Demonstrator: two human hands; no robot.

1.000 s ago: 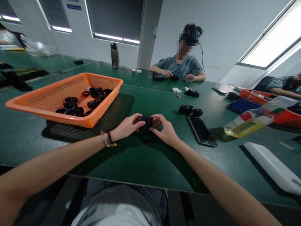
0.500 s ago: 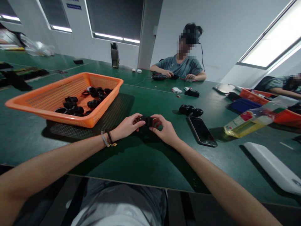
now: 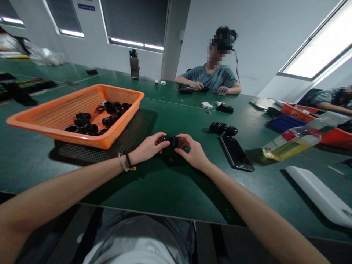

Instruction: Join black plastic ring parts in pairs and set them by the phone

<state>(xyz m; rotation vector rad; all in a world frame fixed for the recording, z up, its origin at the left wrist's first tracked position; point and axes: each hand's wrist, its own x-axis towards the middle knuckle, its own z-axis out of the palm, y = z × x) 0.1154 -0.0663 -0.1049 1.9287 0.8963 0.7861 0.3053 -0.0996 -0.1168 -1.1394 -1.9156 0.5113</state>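
Between my two hands, just over the green table (image 3: 165, 187), is a small black cylindrical fitting (image 3: 172, 141) with a ridged ring. My left hand (image 3: 151, 146) pinches its left end between thumb and fingers. At the right end, the thumb and fingers of my right hand (image 3: 192, 149) close on the same fitting. Fingertips partly cover both ends. To the left stands an orange perforated basket (image 3: 121, 132), holding several black fittings (image 3: 87, 126) and a black ring (image 3: 100, 109). More black fittings (image 3: 223, 129) lie together beyond my right hand.
Right of my right hand are a phone (image 3: 237, 153), a tilted bottle of yellow liquid (image 3: 291, 143) and a white oblong object (image 3: 316, 194). A co-worker (image 3: 211, 79) sits across the table with a dark tool (image 3: 185, 89). A drinking bottle (image 3: 134, 65) stands at the back.
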